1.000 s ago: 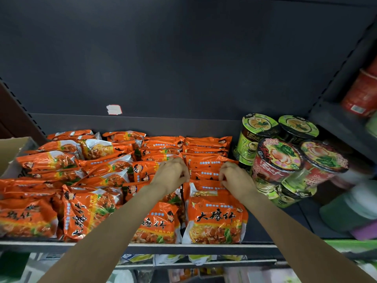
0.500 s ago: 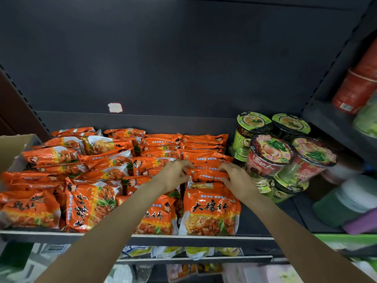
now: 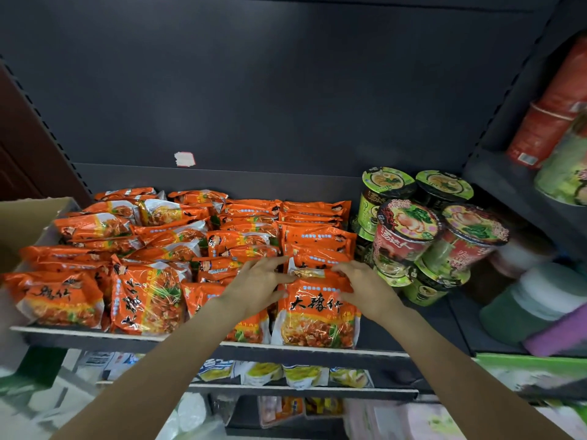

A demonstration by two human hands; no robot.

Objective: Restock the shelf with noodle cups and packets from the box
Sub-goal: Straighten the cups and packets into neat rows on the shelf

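Both hands, left hand [image 3: 258, 285] and right hand [image 3: 365, 285], rest with fingers spread and holding nothing on the front packet [image 3: 316, 308], which stands upright between them at the shelf [image 3: 374, 352] edge.

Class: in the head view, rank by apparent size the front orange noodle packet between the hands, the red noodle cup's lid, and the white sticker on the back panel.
1. Front orange noodle packet
2. Red noodle cup's lid
3. White sticker

The packet lies nearest the camera, which exaggerates its lead.

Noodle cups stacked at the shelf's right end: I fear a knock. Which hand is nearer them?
Right. The right hand lies just left of the noodle cups; the left hand lies farther left, beyond the packet between them.
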